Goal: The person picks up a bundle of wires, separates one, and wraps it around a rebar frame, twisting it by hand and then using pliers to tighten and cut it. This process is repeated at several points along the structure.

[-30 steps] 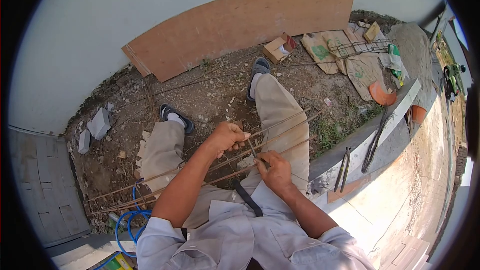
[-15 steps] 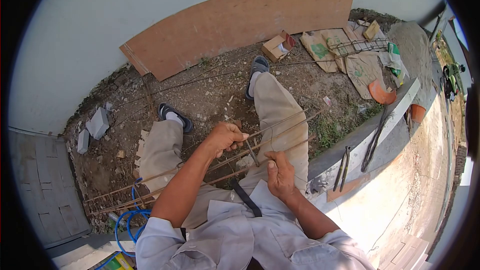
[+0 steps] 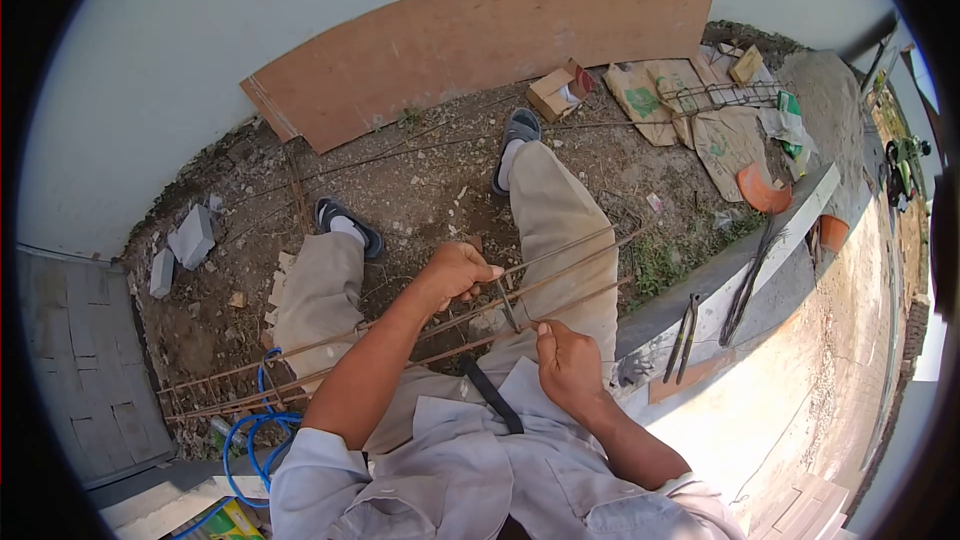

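Several long thin steel rods (image 3: pixel 575 265) lie across my lap and thighs as a narrow frame. My left hand (image 3: pixel 460 275) is closed, its thumb and forefinger pinching the upper end of a short bent steel stirrup (image 3: pixel 508 306) that crosses the rods. At the stirrup's lower end, my right hand (image 3: pixel 570 365) is closed with thumb against forefinger. A thin tie wire (image 3: pixel 528 314) appears to run into that grip, though its end is hidden by the fingers.
Dark-handled pincers (image 3: pixel 684 340) and a bundle of dark wires (image 3: pixel 750 280) lie on the concrete ledge (image 3: pixel 790 225) at right. Blue hose (image 3: pixel 265 430) coils at lower left. A plywood sheet (image 3: pixel 480 50) leans on the wall, near a cardboard box (image 3: pixel 555 92) and paper sacks (image 3: pixel 725 140).
My right hand has turned and closed from loosely extended fingers into a pinch by the stirrup's lower end. My left hand keeps its hold, shifted very slightly.
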`<state>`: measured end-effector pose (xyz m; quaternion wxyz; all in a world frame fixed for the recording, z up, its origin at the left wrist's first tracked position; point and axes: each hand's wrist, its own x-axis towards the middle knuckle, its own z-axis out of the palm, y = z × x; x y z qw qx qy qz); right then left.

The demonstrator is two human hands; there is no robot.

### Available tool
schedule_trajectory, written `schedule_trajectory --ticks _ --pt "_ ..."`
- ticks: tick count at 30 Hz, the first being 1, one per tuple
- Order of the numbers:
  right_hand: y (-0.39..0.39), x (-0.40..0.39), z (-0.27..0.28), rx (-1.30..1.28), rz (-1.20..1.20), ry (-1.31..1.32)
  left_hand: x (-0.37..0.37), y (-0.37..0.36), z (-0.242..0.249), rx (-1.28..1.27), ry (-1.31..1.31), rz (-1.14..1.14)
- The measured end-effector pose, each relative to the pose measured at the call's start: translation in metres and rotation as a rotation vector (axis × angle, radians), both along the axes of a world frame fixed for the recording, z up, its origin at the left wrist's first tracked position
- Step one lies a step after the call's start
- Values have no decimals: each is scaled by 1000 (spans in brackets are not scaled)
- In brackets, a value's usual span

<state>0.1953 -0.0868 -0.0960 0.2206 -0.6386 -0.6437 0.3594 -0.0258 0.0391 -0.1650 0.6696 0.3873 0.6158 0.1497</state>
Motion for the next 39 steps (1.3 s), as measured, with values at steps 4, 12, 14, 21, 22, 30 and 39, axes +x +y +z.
schedule_trajectory --ticks 4,12,14,21,22,30,39 --pt "5 -15 -3 63 43 -111 3 -2 0 59 66 -7" --pt "6 -34 -26 29 104 -192 -10 1 -4 -65 168 -165" --pt "6 -37 -28 20 109 -185 -11 -1 -4 -71 147 -151" --pt "6 -38 -34 -14 135 -135 -8 -2 -4 62 155 -104" --pt "5 -37 -35 -16 142 -123 -6 -2 -4 113 196 -104" --pt "11 -38 -33 46 98 -98 13 -14 1 325 204 75" --pt "26 -34 -4 187 200 -195 22 -25 -9 318 144 203"
